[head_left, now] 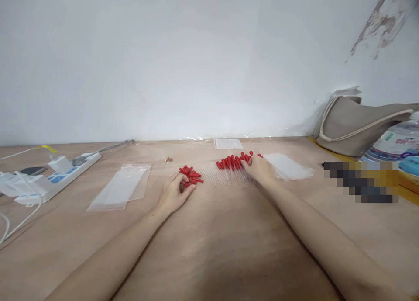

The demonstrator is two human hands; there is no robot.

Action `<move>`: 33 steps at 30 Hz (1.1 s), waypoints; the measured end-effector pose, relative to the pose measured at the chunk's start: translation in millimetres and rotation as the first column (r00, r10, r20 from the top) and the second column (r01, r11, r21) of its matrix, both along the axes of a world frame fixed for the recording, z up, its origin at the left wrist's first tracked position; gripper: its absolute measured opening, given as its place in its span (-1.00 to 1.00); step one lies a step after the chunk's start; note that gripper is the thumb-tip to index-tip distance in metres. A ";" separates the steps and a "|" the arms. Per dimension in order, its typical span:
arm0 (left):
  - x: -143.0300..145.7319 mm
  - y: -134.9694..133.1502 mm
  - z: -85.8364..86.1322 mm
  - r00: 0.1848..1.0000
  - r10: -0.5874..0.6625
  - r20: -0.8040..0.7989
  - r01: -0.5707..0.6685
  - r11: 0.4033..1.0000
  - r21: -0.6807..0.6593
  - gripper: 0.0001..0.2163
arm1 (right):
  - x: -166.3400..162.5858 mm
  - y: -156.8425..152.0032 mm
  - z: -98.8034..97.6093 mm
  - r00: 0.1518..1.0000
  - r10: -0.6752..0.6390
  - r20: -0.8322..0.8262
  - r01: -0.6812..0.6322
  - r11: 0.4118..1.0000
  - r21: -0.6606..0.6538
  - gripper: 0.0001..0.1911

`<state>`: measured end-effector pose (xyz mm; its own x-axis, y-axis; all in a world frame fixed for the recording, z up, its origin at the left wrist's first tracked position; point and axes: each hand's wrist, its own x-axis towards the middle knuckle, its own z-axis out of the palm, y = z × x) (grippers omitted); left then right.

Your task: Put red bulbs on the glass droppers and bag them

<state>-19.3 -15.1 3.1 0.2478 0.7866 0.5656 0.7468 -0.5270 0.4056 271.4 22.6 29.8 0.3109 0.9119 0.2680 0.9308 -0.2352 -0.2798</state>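
Note:
Several loose red rubber dropper bulbs (195, 174) lie in a small pile on the table. My left hand (175, 192) curls around the near left side of this pile, thumb and fingers closed on bulbs there. To the right of the pile, clear glass dropper tubes (211, 175) lie side by side. Farther right, a row of droppers with red bulbs fitted (228, 162) points away from me. My right hand (260, 170) reaches over the right end of this row, its fingertips pinched at a red-bulbed dropper; the fingers partly hide what they hold.
Clear plastic bags lie at left (119, 189), at right (288, 166) and by the wall (228, 144). A power strip (65, 181) with chargers and cables stands at far left. A grey bag (356, 126), a water bottle (396, 139) and a blurred dark object (360, 183) are at right.

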 end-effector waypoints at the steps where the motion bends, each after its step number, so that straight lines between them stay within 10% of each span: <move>1: 0.0 1.3 -0.4 1.000 -0.003 0.007 0.003 1.000 0.001 -0.86 | -2.9 -2.0 0.2 1.000 0.016 0.021 -0.016 1.000 0.026 -0.63; 14: -11.9 8.2 3.3 1.000 -0.012 0.000 0.012 0.996 0.092 -0.88 | -107.7 -49.1 -5.9 0.758 0.638 -0.137 -0.641 0.767 0.027 -0.80; 22: -11.7 15.3 3.8 0.996 -0.076 -0.048 0.078 0.996 0.042 -0.86 | -151.0 -37.8 -9.6 0.852 0.496 -0.168 -0.517 0.848 -0.117 -0.66; 33: -8.7 17.2 4.6 0.996 -0.082 -0.024 0.082 0.997 0.000 -0.88 | -118.4 -41.7 6.7 0.853 0.401 -0.335 -0.501 0.809 -0.307 -0.83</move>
<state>-28.0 2.1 7.7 0.3251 0.7624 0.5595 0.7107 -0.5873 0.3872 153.0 -19.0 36.5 -0.1523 0.9775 -0.1457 0.8702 0.0628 -0.4886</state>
